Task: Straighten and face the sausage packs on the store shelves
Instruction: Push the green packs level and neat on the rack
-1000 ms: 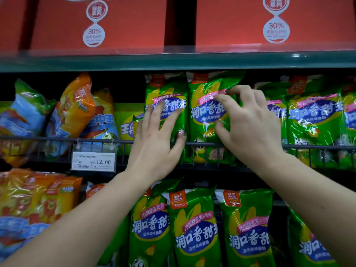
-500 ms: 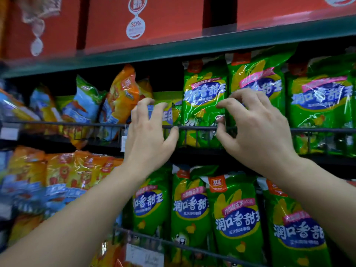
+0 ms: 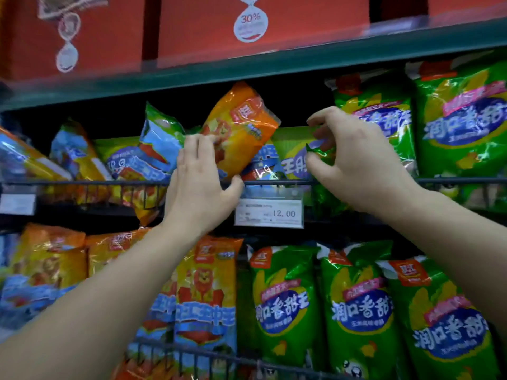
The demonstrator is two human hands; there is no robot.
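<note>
A tilted orange sausage pack (image 3: 242,127) leans on the middle shelf behind the wire rail (image 3: 82,182). My left hand (image 3: 199,185) reaches up with straight fingers touching its lower left side, thumb at the rail. My right hand (image 3: 354,163) has its fingers curled and pinches the crumpled edge of a green pack (image 3: 318,152) lying low behind the rail. Upright green packs (image 3: 461,119) stand to the right. Blue and orange packs (image 3: 153,152) lean crookedly to the left.
A price tag reading 12.00 (image 3: 270,212) hangs on the rail between my hands. Red boxes (image 3: 260,26) fill the top shelf. The lower shelf holds orange packs (image 3: 49,264) at left and green packs (image 3: 356,305) at right behind another wire rail.
Both hands have shifted left along the middle shelf, away from the upright green packs. My left hand now touches the orange pack and my right pinches a low green pack. The view has swung left.
</note>
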